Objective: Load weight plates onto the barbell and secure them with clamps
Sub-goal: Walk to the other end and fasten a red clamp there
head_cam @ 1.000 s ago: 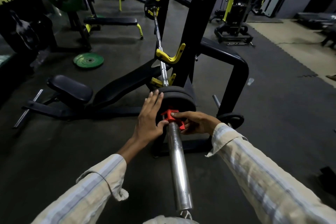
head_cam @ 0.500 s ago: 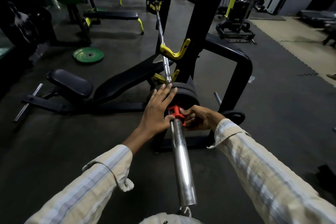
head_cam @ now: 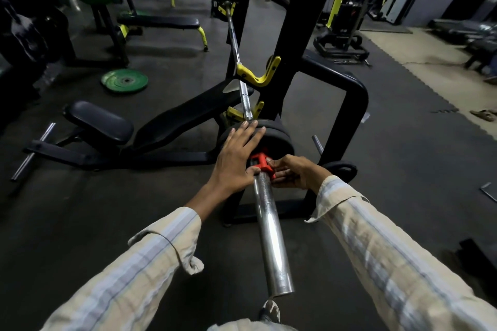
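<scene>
Dim gym, dark rubber floor [head_cam: 80, 223], incline bench rack [head_cam: 301, 43]; clamp stage at near sleeve.

Black weight plates [head_cam: 277, 137] seated on barbell [head_cam: 271, 236] sleeve, against collar. Red clamp [head_cam: 262, 165] slid inward along sleeve since a second earlier, now touching outer plate face; meant plates loaded, locking apparently in hand. Left hand [head_cam: 236, 158] laid flat, fingers spread over plate rim, thumb against clamp. Right hand [head_cam: 293, 172] curled closed around clamp from the side. Clamp lever state not visible, hidden by fingers. Plate count unclear, edges merged in shadow. Far sleeve hidden behind rack. Green plates [head_cam: 125, 80] left flat on floor, well apart.
</scene>
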